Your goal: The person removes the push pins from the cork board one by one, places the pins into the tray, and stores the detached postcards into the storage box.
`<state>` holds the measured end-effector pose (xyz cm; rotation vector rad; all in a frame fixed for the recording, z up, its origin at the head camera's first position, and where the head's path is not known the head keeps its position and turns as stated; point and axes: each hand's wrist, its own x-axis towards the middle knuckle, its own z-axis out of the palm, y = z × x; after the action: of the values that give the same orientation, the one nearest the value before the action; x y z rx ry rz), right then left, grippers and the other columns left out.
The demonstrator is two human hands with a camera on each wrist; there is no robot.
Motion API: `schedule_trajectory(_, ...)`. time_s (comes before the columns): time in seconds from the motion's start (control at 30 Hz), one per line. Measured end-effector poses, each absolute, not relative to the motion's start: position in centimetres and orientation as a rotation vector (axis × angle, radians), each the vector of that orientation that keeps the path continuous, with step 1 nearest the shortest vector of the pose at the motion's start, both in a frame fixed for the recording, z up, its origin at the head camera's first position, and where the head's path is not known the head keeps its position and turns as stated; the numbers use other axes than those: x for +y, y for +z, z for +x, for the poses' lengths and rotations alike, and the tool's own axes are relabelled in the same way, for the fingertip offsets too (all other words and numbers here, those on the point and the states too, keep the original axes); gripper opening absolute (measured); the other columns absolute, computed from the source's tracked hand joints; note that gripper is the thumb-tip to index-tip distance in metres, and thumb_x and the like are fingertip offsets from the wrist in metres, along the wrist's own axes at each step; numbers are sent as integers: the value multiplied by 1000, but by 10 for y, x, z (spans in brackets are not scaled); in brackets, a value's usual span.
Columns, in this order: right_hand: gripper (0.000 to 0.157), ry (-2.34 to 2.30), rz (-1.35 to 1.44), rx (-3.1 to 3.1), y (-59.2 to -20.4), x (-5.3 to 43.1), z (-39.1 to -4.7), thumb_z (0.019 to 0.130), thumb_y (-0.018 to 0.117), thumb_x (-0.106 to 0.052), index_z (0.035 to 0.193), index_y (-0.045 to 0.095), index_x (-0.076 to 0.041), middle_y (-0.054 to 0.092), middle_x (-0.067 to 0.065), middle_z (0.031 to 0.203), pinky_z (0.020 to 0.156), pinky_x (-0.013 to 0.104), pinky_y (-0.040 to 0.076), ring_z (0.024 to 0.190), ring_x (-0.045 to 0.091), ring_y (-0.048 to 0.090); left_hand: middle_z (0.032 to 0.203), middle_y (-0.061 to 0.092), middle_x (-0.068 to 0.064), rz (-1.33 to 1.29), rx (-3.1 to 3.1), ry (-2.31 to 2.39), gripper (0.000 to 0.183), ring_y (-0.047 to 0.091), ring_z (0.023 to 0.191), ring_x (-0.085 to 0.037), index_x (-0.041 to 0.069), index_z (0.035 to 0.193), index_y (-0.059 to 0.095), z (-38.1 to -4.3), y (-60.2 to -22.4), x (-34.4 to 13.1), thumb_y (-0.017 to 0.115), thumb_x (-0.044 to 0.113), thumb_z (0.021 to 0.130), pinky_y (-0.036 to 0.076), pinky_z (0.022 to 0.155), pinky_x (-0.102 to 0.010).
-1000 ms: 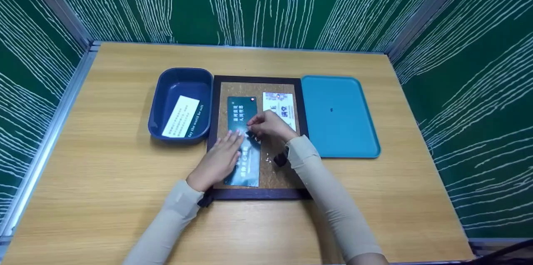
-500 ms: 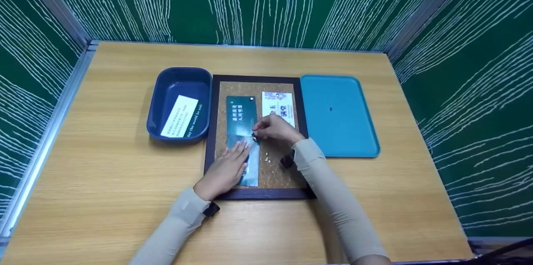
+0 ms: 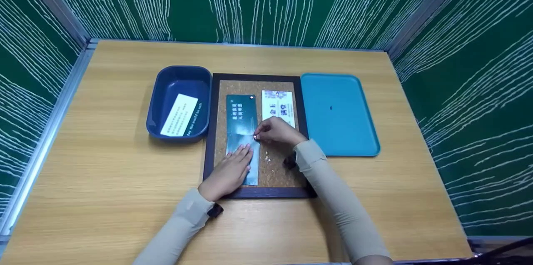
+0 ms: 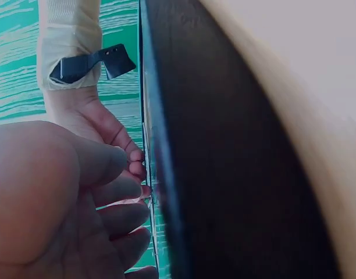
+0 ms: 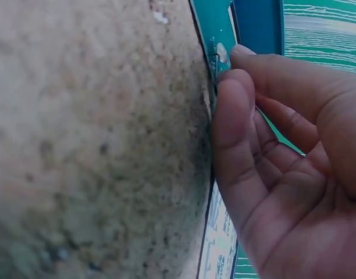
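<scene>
A framed cork board (image 3: 287,177) lies on the table. On its left half is a long green printed card (image 3: 241,108), with a line crossing its middle. My left hand (image 3: 229,173) rests flat on the card's lower part, fingers straight. At the card's right edge, halfway down, my right hand (image 3: 279,131) pinches a small clear push pin (image 5: 222,53) between thumb and index finger. Its thin needle shows in the right wrist view; whether the tip is in the cork I cannot tell. Another pin (image 3: 251,97) sits at the card's upper right corner.
A white printed card (image 3: 277,100) with a pin at its top is on the board's right half. Several clear pins (image 3: 267,157) lie loose on the cork. A dark blue bin (image 3: 154,125) holding cards stands left; a turquoise tray (image 3: 341,131) lies right.
My left hand has slid down and slightly right, off the card's middle. My right fingers have shifted right and slightly down to the card's edge, where the pin now shows.
</scene>
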<state>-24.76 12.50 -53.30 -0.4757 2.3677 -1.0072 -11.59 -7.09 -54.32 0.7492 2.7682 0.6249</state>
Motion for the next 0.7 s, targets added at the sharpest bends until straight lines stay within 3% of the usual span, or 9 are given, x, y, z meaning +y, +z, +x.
schedule_trajectory(0.13,10,-1007,-504,2382,-535,125,-247,90,67,-15,94,74,-10,68,1,77,53,20,46,57,8,55,158,26,-11,733,2760,611,50,23,147,-27,5,149,33,-116,-545,-69,36,26,104,22,119,-49)
schedule_trajectory(0.7,7,-1044,-430,2355,-539,127,-243,90,67,-17,92,74,-16,68,2,82,55,23,48,62,11,57,158,25,-11,750,2766,574,50,22,147,-28,5,149,34,-115,-550,-68,41,24,103,19,120,-49)
